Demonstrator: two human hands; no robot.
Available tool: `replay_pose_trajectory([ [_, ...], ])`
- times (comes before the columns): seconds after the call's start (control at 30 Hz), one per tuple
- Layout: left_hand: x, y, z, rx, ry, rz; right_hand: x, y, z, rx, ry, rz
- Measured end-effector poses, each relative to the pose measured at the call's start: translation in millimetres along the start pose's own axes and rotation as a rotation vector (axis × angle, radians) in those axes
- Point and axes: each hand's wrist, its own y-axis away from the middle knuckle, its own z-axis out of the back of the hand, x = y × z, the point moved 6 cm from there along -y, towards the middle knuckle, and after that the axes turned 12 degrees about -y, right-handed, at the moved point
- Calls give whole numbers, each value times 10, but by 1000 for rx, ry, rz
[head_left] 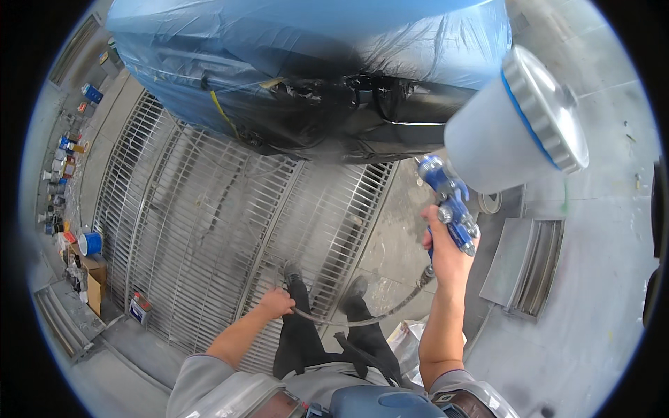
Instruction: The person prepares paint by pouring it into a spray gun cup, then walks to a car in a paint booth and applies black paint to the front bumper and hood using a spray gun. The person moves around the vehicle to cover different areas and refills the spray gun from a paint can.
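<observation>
The right hand (446, 251) is wrapping its fingers tightly around the grip of a blue metal spray gun (449, 205), whose translucent white plastic cup (512, 118) is sitting just above the knuckles. The left hand (277, 303) is curling closed around the thin grey air hose (362, 317), which is looping from those fingers across to the gun, above the steel floor grating (202, 230)

Right hand (446, 254) grips a blue spray gun (451, 205); left hand (277, 303) holds its hose (362, 319).
</observation>
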Motion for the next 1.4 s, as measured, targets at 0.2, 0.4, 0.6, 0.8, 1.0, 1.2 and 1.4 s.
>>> replay_pose_trajectory([
  [0.2,-119,133,-143,-79,247,-131,331,1,-742,156,-96,-12],
  [0.4,-106,108,-10,-159,357,-189,235,-258,-422,-100,95,4],
  [0.6,-102,108,103,-162,392,-182,103,-258,419,-383,141,142],
  [0.8,-287,96,93,-161,359,-201,-291,-258,126,-78,31,-35],
  [1.0,-594,-4,204,-243,388,-130,-377,-259,-628,496,-87,-19],
  [1.2,-925,-465,232,-252,359,-52,-732,-570,-334,601,-88,-47],
  [1.4,-1396,-1122,393,-230,355,-48,-1154,-1291,942,362,5,-104],
])
